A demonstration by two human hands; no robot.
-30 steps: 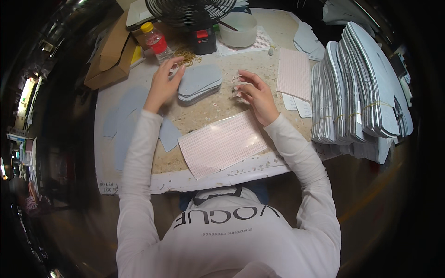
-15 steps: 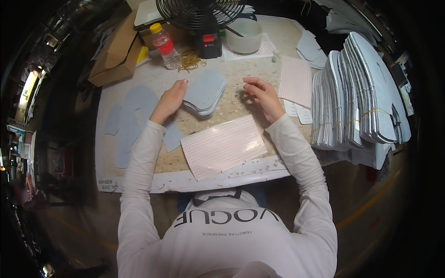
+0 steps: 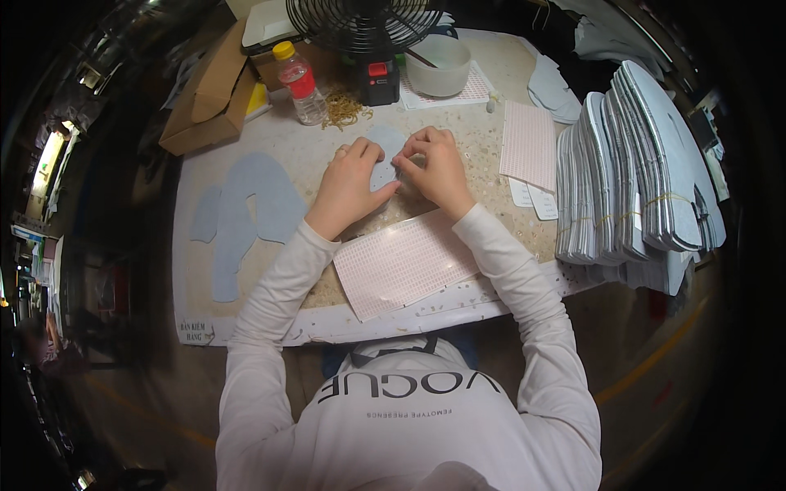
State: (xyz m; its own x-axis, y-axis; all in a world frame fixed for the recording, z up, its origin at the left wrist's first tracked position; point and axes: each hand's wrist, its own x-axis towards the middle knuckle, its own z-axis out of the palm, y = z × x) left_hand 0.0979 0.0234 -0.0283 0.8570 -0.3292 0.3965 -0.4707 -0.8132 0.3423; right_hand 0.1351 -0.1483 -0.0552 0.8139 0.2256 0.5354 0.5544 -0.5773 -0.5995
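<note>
A small stack of light-blue cut pieces (image 3: 383, 174) lies mid-table, largely covered by my hands. My left hand (image 3: 350, 186) grips it from the left, fingers bent and thumb stretched across the top. At its right side, my right hand (image 3: 438, 169) has thumb and forefinger pinched together just over the top piece; whatever is between them is too small to make out. Close in front of the stack lies a glossy sheet of small pinkish labels (image 3: 405, 266), partly under my right forearm.
Flat light-blue pieces (image 3: 239, 209) lie at left. Tall banded stacks of similar pieces (image 3: 630, 168) stand at right, beside another label sheet (image 3: 528, 137). Behind are a cardboard box (image 3: 205, 102), a yellow-capped bottle (image 3: 300, 86), rubber bands (image 3: 344, 109), a black fan (image 3: 364, 24) and a white bowl (image 3: 440, 72).
Both hands have come together over the small stack. My right hand moved left from beside it to its top, and my left hand shifted right and now covers much of it.
</note>
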